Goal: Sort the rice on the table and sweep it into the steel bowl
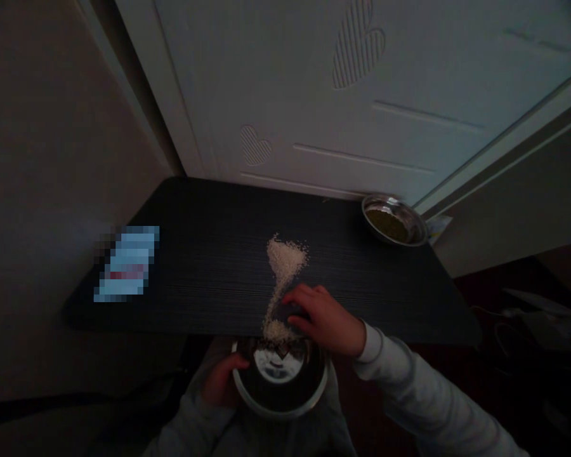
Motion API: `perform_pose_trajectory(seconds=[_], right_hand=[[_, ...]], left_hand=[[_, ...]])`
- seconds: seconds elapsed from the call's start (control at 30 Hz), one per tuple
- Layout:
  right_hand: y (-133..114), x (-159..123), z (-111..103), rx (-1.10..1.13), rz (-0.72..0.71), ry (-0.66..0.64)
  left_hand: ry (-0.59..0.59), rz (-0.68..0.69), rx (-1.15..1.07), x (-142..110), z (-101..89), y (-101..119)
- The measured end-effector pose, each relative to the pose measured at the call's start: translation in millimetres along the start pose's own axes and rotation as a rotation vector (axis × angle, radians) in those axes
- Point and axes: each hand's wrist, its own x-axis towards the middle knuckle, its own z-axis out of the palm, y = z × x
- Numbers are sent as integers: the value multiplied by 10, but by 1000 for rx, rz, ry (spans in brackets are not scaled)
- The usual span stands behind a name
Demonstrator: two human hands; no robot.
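A metal bowl [280,406] is held on the lap against the near edge of the table. My left hand [223,379] grips the bowl's left rim, its thumb over the edge. Pale grains that look like rice [286,257] lie in a pile mid-table, and a narrow trail runs from it to a smaller heap [276,330] at the table edge, just above the bowl. My right hand [326,320] rests low over the table to the right of that trail. Its fingers are bent, with thumb and index finger apart and nothing visible between them.
A dark table [209,254] stands against a white panel [285,101] with heart patterns. At its back right corner sits a second metal bowl [394,221] holding greenish-brown contents. A blurred-out light-blue item [128,263] lies on the left. Dark clutter [542,324] is on the right.
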Motion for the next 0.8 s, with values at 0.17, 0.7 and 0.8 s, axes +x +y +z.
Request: perform_pose_trajectory(seconds=[0.17,0.7,0.8], right_hand=[[-14,-16,14,22,-32,-29],[341,75,-51,359,110,416],[743,350,-261,397,298,559]], left_hand=[[24,31,-3,-41,49,-7],[15,-16,-33,18,-61,-11],[-34,4,-7,24,-105,-22]])
